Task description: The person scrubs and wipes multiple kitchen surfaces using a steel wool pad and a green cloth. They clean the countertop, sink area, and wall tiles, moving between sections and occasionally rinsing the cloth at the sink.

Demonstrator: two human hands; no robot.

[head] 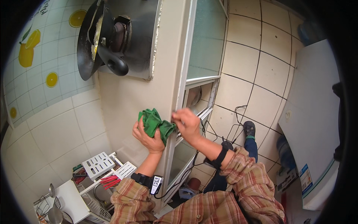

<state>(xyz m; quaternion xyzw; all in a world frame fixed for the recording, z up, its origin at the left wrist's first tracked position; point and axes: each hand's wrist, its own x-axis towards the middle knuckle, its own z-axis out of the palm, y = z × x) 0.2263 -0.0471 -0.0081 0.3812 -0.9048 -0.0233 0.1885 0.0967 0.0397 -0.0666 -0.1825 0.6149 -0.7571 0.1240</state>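
A crumpled green cloth (153,123) is held in my left hand (148,138), above the beige countertop (125,106) near its front edge. Close by on the right is my right hand (188,124), its fingers curled beside the white-framed counter edge. Motion blur hides whether anything is pinched in those fingertips. Farther along the counter, a black wok (85,53) with yellow-white food (97,39), possibly egg, sits on a gas stove (142,36). Its black handle (119,65) points towards my side. A thin utensil handle rests inside the wok.
Beside the counter stands a white dish rack (71,201) with red chopsticks (110,182), knives (79,176) and metal utensils. Below are glass cabinet doors (207,39), one section exposing cookware. A black cable (181,179) hangs from my left wrist device; a white appliance (310,112) stands on the right.
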